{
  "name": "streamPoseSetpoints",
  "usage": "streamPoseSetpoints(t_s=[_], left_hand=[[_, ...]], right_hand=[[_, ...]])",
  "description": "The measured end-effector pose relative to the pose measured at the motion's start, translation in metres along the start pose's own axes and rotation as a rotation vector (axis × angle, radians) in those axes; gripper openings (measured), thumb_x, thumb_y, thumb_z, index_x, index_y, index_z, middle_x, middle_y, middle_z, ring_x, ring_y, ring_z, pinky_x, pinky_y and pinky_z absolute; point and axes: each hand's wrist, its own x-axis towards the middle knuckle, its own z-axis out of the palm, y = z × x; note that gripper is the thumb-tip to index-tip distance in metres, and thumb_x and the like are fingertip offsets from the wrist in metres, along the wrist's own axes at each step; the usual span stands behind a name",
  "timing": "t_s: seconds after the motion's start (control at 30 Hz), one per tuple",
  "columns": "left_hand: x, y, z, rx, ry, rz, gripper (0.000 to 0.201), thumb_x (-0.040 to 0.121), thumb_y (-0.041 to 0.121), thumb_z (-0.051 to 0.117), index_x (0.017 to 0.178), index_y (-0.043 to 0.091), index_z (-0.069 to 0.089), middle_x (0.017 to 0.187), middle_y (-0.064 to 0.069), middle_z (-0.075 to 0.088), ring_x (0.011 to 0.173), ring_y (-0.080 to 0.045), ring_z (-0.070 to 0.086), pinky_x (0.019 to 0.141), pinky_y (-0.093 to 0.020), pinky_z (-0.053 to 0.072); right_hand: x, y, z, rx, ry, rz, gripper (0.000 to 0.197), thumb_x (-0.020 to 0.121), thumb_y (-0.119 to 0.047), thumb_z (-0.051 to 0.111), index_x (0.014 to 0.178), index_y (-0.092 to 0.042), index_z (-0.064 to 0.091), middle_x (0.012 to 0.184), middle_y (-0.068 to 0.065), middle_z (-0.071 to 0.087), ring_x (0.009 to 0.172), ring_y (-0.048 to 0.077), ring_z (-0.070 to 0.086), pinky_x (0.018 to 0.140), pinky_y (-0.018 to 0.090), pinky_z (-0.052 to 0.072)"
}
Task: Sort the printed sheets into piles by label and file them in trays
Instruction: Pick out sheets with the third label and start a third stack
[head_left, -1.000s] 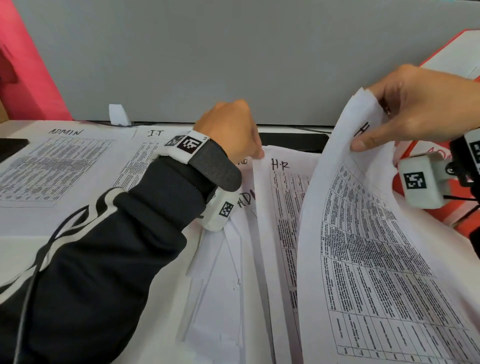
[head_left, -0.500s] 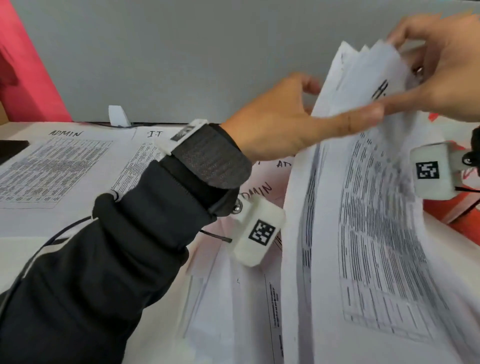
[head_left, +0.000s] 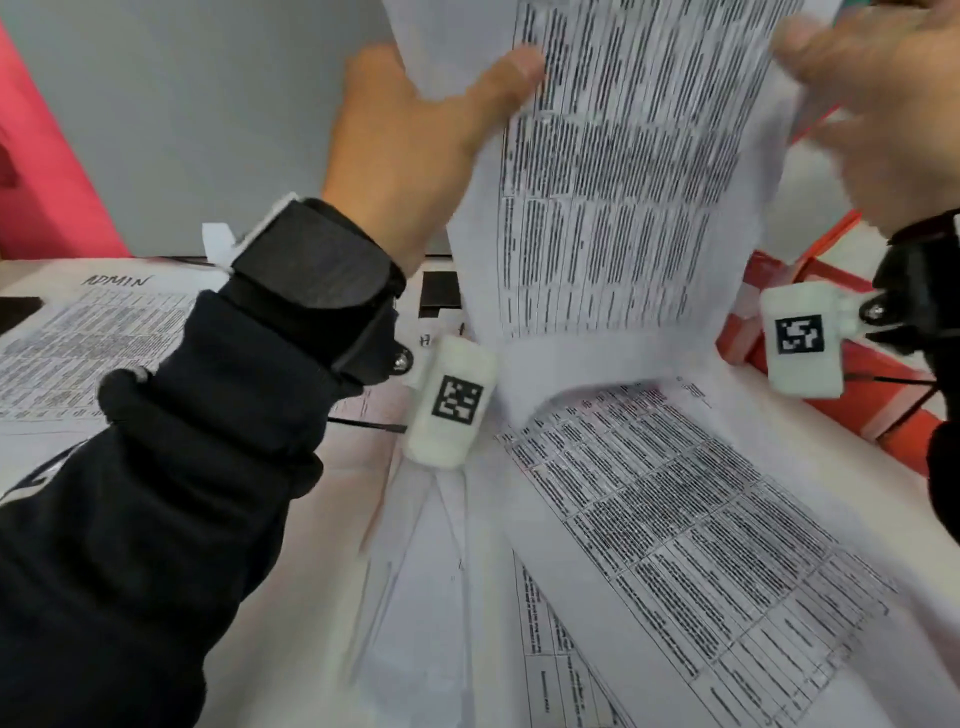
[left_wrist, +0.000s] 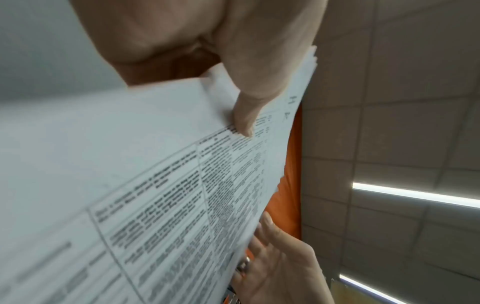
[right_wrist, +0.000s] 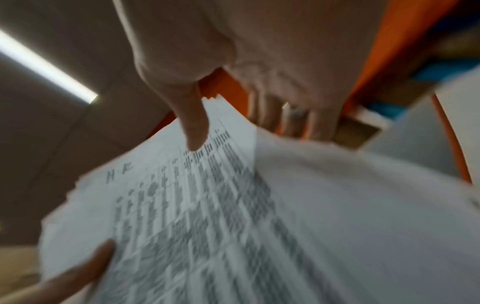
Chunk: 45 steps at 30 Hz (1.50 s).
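Left hand and right hand each pinch the upright sheaf, long axis vertical

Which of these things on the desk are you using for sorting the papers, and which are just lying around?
Part of the job:
- HR sheets, held up by the left hand and right hand
- ADMIN pile on the desk
- loose printed sheets below
- red tray at the right

Just lying about:
- grey partition
- small white tag
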Motion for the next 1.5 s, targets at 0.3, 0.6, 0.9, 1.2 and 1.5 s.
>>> streamPoseSetpoints(t_s=[0.3, 0.6, 0.9, 1.2, 1.5], left_hand=[[0.006, 0.009, 0.007, 0.331, -0.069, 0.004, 0.073, 0.077, 0.058, 0.074, 0.126, 0.007, 0.058, 0.122, 0.002, 0.067, 0.11, -0.013, 0.066, 0.097, -0.031, 0.054], [-0.019, 0.028, 0.002, -0.01, -0.1, -0.088, 0.048, 0.078, 0.025, 0.087, 0.116, 0.002, 0.069, 0.113, -0.004, 0.075, 0.104, -0.016, 0.072, 0.094, -0.035, 0.058], [-0.036, 0.057, 0.022, -0.031, -0.065, -0.078, 0.023, 0.086, 0.016, 0.079, 0.103, 0.001, 0.073, 0.104, -0.01, 0.076, 0.097, -0.023, 0.073, 0.085, -0.039, 0.061], [-0.057, 0.02, 0.022, -0.097, -0.15, -0.321, 0.057, 0.069, 0.035, 0.09, 0.118, 0.012, 0.071, 0.113, 0.001, 0.076, 0.105, -0.017, 0.072, 0.1, -0.045, 0.054], [-0.058, 0.007, 0.02, -0.02, -0.177, -0.475, 0.091, 0.056, 0.056, 0.094, 0.122, 0.007, 0.056, 0.117, 0.004, 0.066, 0.107, -0.006, 0.062, 0.101, -0.033, 0.048]], right_hand=[[-0.011, -0.008, 0.01, 0.123, 0.13, -0.151, 0.048, 0.087, -0.02, 0.083, 0.124, 0.004, 0.065, 0.123, 0.011, 0.074, 0.114, 0.025, 0.072, 0.097, 0.045, 0.059], [-0.052, -0.021, -0.017, 0.132, 0.009, -0.028, 0.057, 0.093, -0.009, 0.069, 0.145, -0.001, 0.047, 0.145, 0.014, 0.06, 0.134, 0.029, 0.059, 0.112, 0.052, 0.048], [-0.078, -0.034, -0.017, 0.172, 0.21, -0.046, 0.049, 0.093, 0.004, 0.062, 0.141, 0.002, 0.049, 0.135, 0.012, 0.067, 0.122, 0.022, 0.068, 0.102, 0.048, 0.057], [-0.094, -0.018, -0.005, 0.138, 0.194, 0.108, 0.05, 0.086, 0.002, 0.066, 0.135, -0.005, 0.062, 0.125, 0.005, 0.074, 0.114, 0.018, 0.072, 0.104, 0.046, 0.056], [-0.102, -0.001, 0.003, 0.122, 0.101, 0.242, 0.054, 0.08, 0.0, 0.071, 0.133, -0.005, 0.064, 0.121, 0.005, 0.076, 0.111, 0.021, 0.073, 0.104, 0.05, 0.055]])
